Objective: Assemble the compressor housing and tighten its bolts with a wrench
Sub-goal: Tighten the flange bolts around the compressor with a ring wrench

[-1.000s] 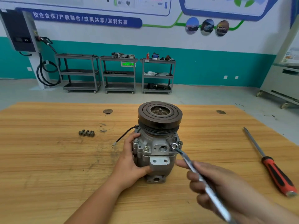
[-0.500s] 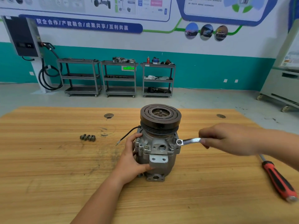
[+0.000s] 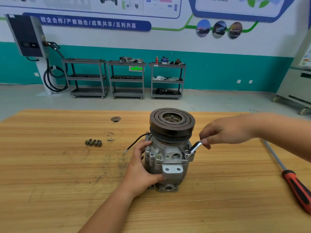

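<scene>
The compressor is standing upright on the counter; the left hand is gripping its side, the right hand's fingers are pinching the wrench on a bolt.

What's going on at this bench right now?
A person is bolting a compressor together on a table. The left hand grips the compressor upright; the right hand holds a wrench, its ring end on a bolt on the right side. A few loose bolts and a screwdriver lie on the table.
</scene>
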`<state>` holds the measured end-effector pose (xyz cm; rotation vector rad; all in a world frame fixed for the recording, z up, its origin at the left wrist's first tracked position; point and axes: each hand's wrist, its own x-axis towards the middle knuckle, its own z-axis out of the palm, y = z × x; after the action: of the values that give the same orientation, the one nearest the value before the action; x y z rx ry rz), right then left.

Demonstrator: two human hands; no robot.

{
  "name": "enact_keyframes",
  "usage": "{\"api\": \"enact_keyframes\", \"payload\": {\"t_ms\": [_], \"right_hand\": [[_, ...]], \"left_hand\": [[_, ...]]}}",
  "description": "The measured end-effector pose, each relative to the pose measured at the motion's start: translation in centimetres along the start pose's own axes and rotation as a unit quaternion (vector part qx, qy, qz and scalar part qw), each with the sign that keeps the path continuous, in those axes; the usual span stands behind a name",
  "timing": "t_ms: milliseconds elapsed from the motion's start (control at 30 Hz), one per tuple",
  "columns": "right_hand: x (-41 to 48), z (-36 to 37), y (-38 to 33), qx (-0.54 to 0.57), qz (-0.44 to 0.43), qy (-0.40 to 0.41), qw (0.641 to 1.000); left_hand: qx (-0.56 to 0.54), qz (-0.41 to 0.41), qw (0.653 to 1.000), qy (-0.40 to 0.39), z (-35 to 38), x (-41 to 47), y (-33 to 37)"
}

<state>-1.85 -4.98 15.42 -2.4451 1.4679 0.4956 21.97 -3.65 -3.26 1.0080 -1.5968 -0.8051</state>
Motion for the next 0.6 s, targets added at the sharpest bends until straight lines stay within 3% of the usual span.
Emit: {"api": "enact_keyframes", "payload": {"t_ms": [200,300,367,433,533,600], "right_hand": [[-0.6,0.3,-0.3,0.002,0.031,-0.015,0.999],[-1.9,1.7,-0.7,0.213,0.058,-0.112,0.969],[-2.6,3.2,-1.8,0.434,0.04,-0.167,0.884],[-2.8,5.0,-3.5,0.606,0.015,-0.162,0.779],[-2.1,7.5,-7.0,0.762,-0.008,-0.087,0.642],[-1.2,8.6,-9.3,0.847,-0.022,-0.017,0.531]], "left_hand": [[-0.005,0.003,1.0,-0.003,0.1,-0.2,0.1],[-0.007,0.0,1.0,-0.005,0.1,-0.2,0.0],[-0.003,-0.001,1.0,-0.005,0.1,-0.1,0.0],[0.002,0.002,1.0,-0.003,0.1,-0.1,-0.1],[0.015,0.01,1.0,0.006,0.1,-0.2,0.1],[0.011,0.008,1.0,0.008,0.2,-0.3,0.3]]}}
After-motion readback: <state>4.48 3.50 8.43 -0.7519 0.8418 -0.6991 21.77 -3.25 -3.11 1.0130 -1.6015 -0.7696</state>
